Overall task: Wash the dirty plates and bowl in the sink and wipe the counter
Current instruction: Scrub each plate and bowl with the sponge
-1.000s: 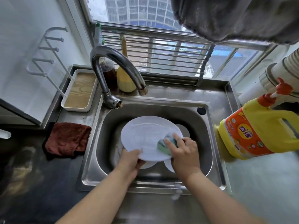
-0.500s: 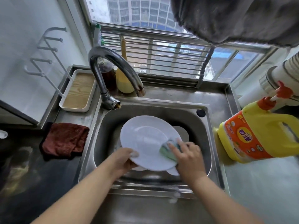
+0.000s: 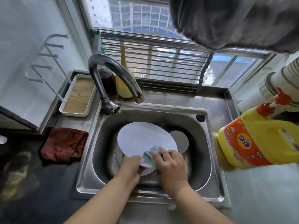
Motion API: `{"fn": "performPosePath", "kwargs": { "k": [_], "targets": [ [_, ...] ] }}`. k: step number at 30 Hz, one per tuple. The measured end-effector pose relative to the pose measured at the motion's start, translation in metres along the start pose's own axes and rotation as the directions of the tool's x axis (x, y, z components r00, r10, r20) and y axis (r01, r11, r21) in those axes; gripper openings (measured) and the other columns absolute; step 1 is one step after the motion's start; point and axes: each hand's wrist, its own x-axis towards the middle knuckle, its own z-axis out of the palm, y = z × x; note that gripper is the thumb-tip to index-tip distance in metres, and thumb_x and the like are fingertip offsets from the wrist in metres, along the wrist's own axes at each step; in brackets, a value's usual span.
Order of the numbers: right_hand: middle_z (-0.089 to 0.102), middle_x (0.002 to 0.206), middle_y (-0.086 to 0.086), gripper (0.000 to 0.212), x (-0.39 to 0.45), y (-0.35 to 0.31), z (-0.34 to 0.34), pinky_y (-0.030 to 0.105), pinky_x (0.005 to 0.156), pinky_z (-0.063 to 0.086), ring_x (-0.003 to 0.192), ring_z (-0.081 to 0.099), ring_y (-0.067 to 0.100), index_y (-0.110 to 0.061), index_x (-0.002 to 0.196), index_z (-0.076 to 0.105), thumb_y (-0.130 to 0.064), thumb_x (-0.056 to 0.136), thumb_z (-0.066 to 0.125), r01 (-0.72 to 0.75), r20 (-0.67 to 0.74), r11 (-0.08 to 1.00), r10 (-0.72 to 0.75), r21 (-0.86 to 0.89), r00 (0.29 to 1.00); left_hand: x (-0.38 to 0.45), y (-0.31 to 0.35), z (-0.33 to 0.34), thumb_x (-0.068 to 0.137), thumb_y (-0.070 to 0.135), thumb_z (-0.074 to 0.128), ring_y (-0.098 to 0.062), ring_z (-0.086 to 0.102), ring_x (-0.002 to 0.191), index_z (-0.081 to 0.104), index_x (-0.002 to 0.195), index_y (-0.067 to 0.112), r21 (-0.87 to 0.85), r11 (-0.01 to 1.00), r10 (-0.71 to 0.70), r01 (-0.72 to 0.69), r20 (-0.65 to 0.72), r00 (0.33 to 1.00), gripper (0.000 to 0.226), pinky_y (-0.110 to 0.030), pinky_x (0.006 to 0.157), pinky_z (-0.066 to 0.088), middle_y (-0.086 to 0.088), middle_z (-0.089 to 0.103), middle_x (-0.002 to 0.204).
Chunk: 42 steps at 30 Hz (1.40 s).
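Gripping the white plate (image 3: 142,139) by its near rim, your left hand (image 3: 131,165) is tilting it over the sink (image 3: 208,160), while your right hand (image 3: 169,165) is pressing a green sponge (image 3: 149,155) onto it. More dishes (image 3: 180,140) are lying underneath.

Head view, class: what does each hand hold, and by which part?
The left hand grips the white plate by its near rim, over the sink. The right hand presses a green sponge on the plate's near edge, fingers on top.
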Motion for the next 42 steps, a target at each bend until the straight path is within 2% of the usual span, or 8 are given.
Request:
{"fn": "performPosePath", "kwargs": {
  "k": [4, 8, 13, 17, 22, 28, 37, 42],
  "targets": [
    [0.069, 0.107, 0.013, 0.061, -0.003, 0.050, -0.013, 0.039, 0.067, 0.049, 0.071, 0.059, 0.032, -0.022, 0.106, 0.072, -0.009, 0.046, 0.078, 0.017, 0.031, 0.997, -0.014, -0.078, 0.999, 0.004, 0.042, -0.032, 0.082, -0.016, 0.048, -0.034, 0.059, 0.109, 0.051, 0.129, 0.003, 0.176, 0.976, -0.157, 0.127, 0.167, 0.973, 0.051, -0.035, 0.066, 0.060, -0.020, 0.062, 0.120],
    [0.071, 0.099, 0.006, 0.043, 0.008, 0.017, -0.003, 0.034, 0.067, 0.044, 0.066, 0.058, 0.029, -0.026, 0.097, 0.072, -0.013, 0.060, 0.057, -0.063, -0.006, 0.997, 0.063, -0.041, 0.998, -0.003, 0.015, 0.001, 0.085, -0.018, 0.038, -0.027, 0.067, 0.083, 0.054, 0.123, -0.002, 0.016, 0.996, -0.085, 0.084, 0.086, 0.993, 0.045, -0.030, 0.052, 0.057, -0.018, 0.067, 0.100],
    [0.070, 0.104, 0.012, 0.054, 0.003, 0.050, -0.017, 0.038, 0.069, 0.048, 0.070, 0.060, 0.031, -0.025, 0.108, 0.068, -0.011, 0.055, 0.071, 0.048, 0.001, 0.993, -0.048, -0.107, 0.999, -0.004, 0.040, -0.015, 0.087, -0.018, 0.036, -0.028, 0.066, 0.086, 0.054, 0.121, -0.002, 0.105, 0.974, -0.218, 0.200, 0.202, 0.955, 0.042, -0.033, 0.055, 0.058, -0.016, 0.071, 0.094],
    [0.071, 0.097, 0.010, 0.046, 0.011, 0.018, -0.005, 0.036, 0.066, 0.050, 0.067, 0.060, 0.031, -0.022, 0.100, 0.073, -0.014, 0.055, 0.073, -0.010, 0.000, 0.997, 0.010, -0.083, 1.000, 0.000, 0.015, 0.008, 0.083, -0.020, 0.030, -0.031, 0.062, 0.091, 0.054, 0.122, -0.004, -0.095, 0.985, -0.135, 0.141, 0.069, 0.988, 0.048, -0.036, 0.059, 0.060, -0.021, 0.065, 0.108],
    [0.070, 0.098, 0.013, 0.052, 0.001, 0.052, -0.010, 0.036, 0.064, 0.049, 0.065, 0.059, 0.032, -0.022, 0.099, 0.073, -0.014, 0.047, 0.077, 0.022, 0.054, 0.988, -0.015, -0.150, 0.998, -0.001, 0.022, -0.014, 0.083, -0.020, 0.029, -0.031, 0.060, 0.098, 0.056, 0.119, -0.003, 0.017, 0.988, -0.151, 0.151, 0.080, 0.985, 0.048, -0.036, 0.064, 0.060, -0.020, 0.064, 0.113],
    [0.070, 0.101, 0.009, 0.041, 0.003, 0.002, 0.002, 0.034, 0.064, 0.047, 0.066, 0.058, 0.029, -0.024, 0.100, 0.072, -0.015, 0.067, 0.049, 0.040, 0.003, 0.997, -0.040, -0.063, 0.999, 0.002, 0.006, 0.003, 0.082, -0.019, 0.031, -0.031, 0.063, 0.091, 0.053, 0.125, -0.007, -0.061, 0.991, -0.120, 0.120, 0.008, 0.993, 0.049, -0.031, 0.054, 0.058, -0.023, 0.064, 0.110],
    [0.070, 0.099, 0.006, 0.051, 0.011, 0.001, -0.002, 0.034, 0.067, 0.043, 0.067, 0.058, 0.029, -0.026, 0.105, 0.067, -0.014, 0.055, 0.067, 0.040, 0.008, 0.997, -0.040, -0.066, 0.999, -0.001, 0.015, 0.003, 0.084, -0.019, 0.032, -0.026, 0.066, 0.080, 0.057, 0.116, -0.005, -0.056, 0.996, -0.074, 0.075, 0.029, 0.997, 0.043, -0.033, 0.057, 0.059, -0.016, 0.069, 0.091],
    [0.069, 0.102, 0.012, 0.052, 0.009, 0.048, -0.019, 0.038, 0.068, 0.047, 0.070, 0.059, 0.032, -0.022, 0.102, 0.072, -0.010, 0.052, 0.075, -0.033, 0.004, 0.989, 0.034, -0.145, 0.999, 0.001, 0.044, -0.023, 0.088, -0.013, 0.035, -0.029, 0.062, 0.094, 0.054, 0.121, -0.004, 0.075, 0.992, -0.106, 0.101, 0.070, 0.992, 0.039, -0.030, 0.060, 0.060, -0.021, 0.064, 0.110]
  ]
}}
